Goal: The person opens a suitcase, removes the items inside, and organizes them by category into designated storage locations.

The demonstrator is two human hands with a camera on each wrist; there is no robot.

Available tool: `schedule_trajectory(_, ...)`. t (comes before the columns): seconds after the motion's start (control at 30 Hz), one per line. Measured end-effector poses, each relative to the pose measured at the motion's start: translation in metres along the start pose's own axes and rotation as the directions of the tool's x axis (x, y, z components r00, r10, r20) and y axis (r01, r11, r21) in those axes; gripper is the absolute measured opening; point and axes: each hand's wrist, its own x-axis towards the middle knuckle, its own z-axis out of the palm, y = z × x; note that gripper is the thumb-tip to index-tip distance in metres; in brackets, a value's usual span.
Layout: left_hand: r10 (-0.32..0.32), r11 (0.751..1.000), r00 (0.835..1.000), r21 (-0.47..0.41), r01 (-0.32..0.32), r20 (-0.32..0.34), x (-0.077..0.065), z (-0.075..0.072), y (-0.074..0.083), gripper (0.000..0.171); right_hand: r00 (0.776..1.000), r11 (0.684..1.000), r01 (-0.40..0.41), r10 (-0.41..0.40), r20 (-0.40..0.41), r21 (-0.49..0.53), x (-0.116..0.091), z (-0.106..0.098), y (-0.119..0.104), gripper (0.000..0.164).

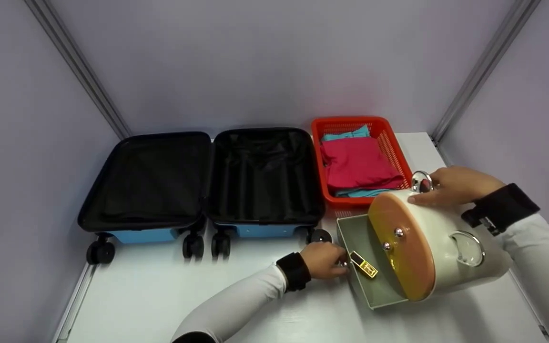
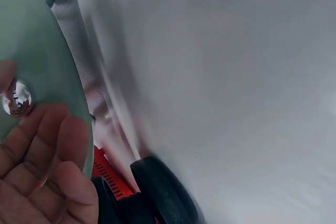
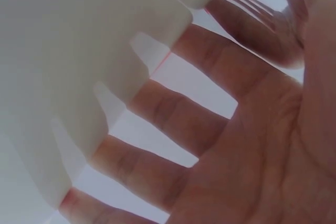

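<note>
A cream storage box [image 1: 446,224] with an orange front panel [image 1: 416,267] is at the right, tilted in the head view. Its grey-green drawer [image 1: 359,232] is pulled out, and a gold lipstick tube [image 1: 370,270] with a dark section lies inside. My left hand [image 1: 323,260] is at the drawer's front, pinching the round silver knob [image 2: 19,99] between thumb and fingers. My right hand [image 1: 462,185] rests on the box's upper side beside a chrome ring [image 1: 421,182]. In the right wrist view, its fingers [image 3: 178,114] are spread against the cream surface.
An open suitcase [image 1: 262,176], black inside with blue sides and black wheels, lies left of the box. Behind the box sits a red basket [image 1: 319,162] with folded pink cloth [image 1: 358,162] and blue cloth [image 1: 348,135]. Grey walls enclose the white table [image 1: 160,295].
</note>
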Motion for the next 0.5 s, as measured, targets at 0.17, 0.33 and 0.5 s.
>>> schedule_trajectory(0.17,-0.002,0.999,1.0,0.043,0.001,0.011,0.014,0.001,0.008,0.025,1.0,1.0,-0.01,0.01,0.002,0.007,0.0,-0.001,0.0,0.052)
schedule_trajectory(0.33,-0.018,0.997,1.0,0.08,0.017,0.017,0.026,0.003,0.017,0.03,1.0,1.0,-0.006,0.006,0.014,0.02,0.0,-0.001,-0.001,0.054)
schedule_trajectory(0.5,-0.016,0.996,1.0,0.086,0.015,0.02,0.035,0.004,0.023,0.029,1.0,1.0,-0.007,0.007,0.016,0.021,0.002,0.0,-0.003,0.053)
